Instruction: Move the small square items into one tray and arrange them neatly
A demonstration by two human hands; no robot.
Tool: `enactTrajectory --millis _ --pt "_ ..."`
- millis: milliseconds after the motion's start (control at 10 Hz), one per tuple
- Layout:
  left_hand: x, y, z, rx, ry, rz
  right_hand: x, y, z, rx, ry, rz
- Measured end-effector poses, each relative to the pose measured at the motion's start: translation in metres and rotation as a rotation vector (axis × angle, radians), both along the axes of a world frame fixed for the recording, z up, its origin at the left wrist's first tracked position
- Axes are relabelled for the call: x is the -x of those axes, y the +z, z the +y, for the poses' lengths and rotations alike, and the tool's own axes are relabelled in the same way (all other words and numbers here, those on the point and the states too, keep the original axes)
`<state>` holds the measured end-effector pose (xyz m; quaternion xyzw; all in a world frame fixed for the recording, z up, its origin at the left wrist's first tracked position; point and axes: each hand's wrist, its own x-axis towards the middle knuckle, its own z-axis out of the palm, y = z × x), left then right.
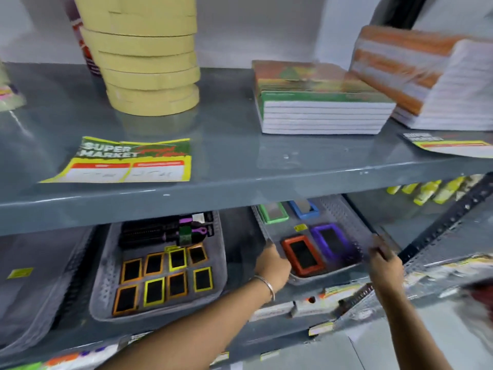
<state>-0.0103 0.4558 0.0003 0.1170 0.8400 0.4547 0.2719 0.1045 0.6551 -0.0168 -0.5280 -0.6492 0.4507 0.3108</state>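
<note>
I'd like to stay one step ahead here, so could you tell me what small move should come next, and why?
Probably slide the grey perforated tray on the right forward. The left hand and right hand are at its front corners, and its green-framed slate and blue-framed slate sit back under the grey metal shelf.

I am seeing the upper shelf [240, 180] overhanging both trays, leaving a low gap for my hands, while a bare strip [237, 252] is lying open between the left tray [101, 297] and right tray [333, 276].
</note>
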Motion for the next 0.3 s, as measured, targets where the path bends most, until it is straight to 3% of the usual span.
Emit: enactTrajectory --millis 200,300 --pt "0.005 0.017 -0.015 0.002 -0.06 0.055 -0.004 0.005 -0.019 -0.015 0.103 -0.042" --pt "-0.027 0.025 -0.05 -0.128 -0.267 0.11 -0.022 0.039 -0.058 -0.244 0.033 0.043"
